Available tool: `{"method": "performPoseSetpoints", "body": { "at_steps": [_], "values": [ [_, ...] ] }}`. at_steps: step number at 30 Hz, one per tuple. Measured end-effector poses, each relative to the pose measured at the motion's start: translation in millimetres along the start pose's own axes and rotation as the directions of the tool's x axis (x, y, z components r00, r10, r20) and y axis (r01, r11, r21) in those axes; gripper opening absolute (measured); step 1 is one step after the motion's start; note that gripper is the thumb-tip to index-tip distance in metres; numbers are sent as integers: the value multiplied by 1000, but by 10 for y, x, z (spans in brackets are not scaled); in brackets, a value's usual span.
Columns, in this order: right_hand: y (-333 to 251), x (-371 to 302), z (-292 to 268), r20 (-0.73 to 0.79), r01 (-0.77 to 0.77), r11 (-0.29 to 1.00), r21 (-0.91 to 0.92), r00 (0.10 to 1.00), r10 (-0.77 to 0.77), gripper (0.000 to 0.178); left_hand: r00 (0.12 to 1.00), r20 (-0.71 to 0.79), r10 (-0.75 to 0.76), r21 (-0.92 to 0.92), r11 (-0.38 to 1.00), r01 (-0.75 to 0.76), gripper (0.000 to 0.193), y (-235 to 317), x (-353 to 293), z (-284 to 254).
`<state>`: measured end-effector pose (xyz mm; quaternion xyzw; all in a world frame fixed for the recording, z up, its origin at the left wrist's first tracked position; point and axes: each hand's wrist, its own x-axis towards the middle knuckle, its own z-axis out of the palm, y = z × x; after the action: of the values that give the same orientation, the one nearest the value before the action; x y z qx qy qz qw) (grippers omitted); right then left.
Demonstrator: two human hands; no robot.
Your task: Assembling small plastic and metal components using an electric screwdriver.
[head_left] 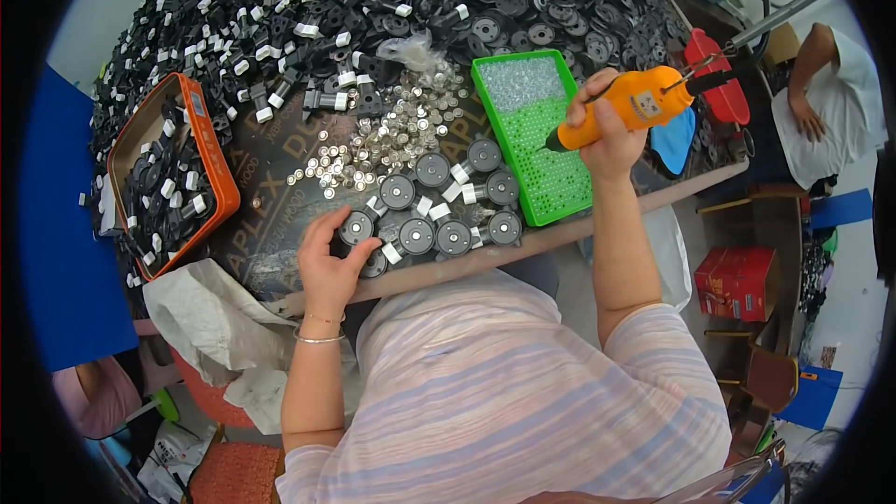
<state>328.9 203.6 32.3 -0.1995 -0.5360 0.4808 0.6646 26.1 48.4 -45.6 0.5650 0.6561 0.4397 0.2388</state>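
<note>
My right hand (611,145) is wrapped round an orange electric screwdriver (649,98), whose dark tip points down over the green tray (534,210). Small screws (523,82) lie heaped at the tray's far end and stand in the perforated part nearer me. At the table's near edge, my left hand (329,261) has thumb and fingers curved round a black round wheel-like part (357,227). Beside it lie several more round black parts (416,235) with white blocks attached, laid out in a cluster. Silver metal pieces (373,145) are scattered just beyond them.
A large heap of black parts with white ends (308,28) and black discs (551,0) covers the far table. An orange-rimmed box (219,177) of parts stands left. At right are a red basin (714,75) and a seated person (831,103). A white sack (205,313) hangs at the near left.
</note>
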Motion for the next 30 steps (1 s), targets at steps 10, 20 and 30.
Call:
{"method": "performPoseSetpoints", "body": {
  "at_steps": [10,20,30],
  "values": [
    [-131,50,195,70,48,992,116,996,-56,21,1000,-15,-16,47,999,17,52,-10,-23,-9],
    [248,-261,1642,502,-204,955,217,862,70,30,998,-36,44,-11,999,-44,51,-11,7,48],
    [455,-365,1979,565,-296,950,104,803,188,19,1000,6,4,-132,991,-3,40,-9,36,22]
  ]
}}
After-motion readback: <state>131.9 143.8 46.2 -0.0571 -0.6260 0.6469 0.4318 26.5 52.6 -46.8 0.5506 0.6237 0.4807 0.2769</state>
